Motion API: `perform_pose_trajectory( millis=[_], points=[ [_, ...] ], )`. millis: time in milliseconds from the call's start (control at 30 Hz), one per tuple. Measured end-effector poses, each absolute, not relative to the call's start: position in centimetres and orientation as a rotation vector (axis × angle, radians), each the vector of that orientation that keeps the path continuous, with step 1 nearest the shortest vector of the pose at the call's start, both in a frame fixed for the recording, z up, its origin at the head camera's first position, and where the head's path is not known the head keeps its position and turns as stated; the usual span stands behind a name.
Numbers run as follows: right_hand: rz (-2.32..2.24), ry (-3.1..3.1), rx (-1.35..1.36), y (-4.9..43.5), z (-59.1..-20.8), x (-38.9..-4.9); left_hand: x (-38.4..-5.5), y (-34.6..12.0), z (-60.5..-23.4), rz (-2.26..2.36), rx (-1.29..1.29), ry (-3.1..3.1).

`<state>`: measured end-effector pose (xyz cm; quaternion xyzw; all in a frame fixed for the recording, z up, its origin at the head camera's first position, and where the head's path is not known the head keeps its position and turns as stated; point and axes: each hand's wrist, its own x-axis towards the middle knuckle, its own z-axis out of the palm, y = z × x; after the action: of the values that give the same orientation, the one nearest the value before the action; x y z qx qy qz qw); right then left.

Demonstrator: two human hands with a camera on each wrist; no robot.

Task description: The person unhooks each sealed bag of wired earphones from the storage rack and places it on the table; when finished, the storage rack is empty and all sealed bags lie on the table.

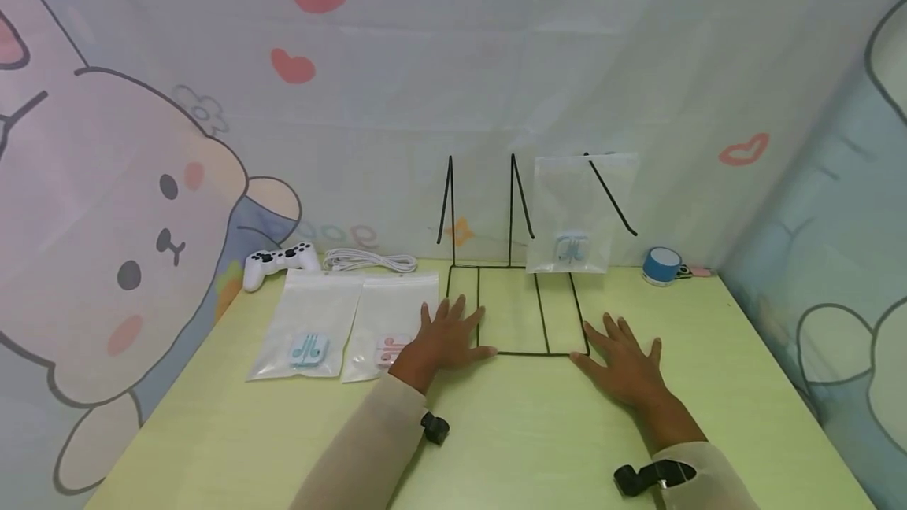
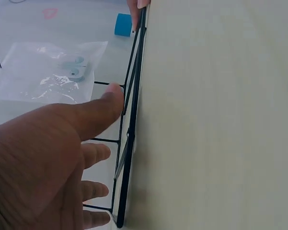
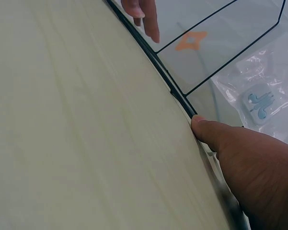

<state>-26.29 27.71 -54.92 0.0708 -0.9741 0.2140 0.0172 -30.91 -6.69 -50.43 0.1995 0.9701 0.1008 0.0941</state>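
Observation:
A black wire display rack stands on the table with three upright hooks. From its right hook hangs a clear zip bag holding a white case of blue earphones. My left hand spreads its fingers at the base's left side, thumb by the front left corner. On the opposite side, my right hand has its fingers spread, with the thumb against the base's front right corner. Left of the rack lie two more bags, one with blue earphones, the other with pink earphones partly behind my left hand.
A white game controller and a coiled white cable lie behind the flat bags. At the back right are a blue tape roll and small scissors. A printed cloth hangs behind the table.

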Motion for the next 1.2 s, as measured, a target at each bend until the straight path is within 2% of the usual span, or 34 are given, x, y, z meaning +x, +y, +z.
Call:
perform_pose_trajectory(
  millis=[1200],
  points=[
    [0.722, -3.028, 0.176, 27.8, -54.6, -26.5, -31.1, -6.1, -52.1, 0.279, 0.571, 2.935]
  ],
)
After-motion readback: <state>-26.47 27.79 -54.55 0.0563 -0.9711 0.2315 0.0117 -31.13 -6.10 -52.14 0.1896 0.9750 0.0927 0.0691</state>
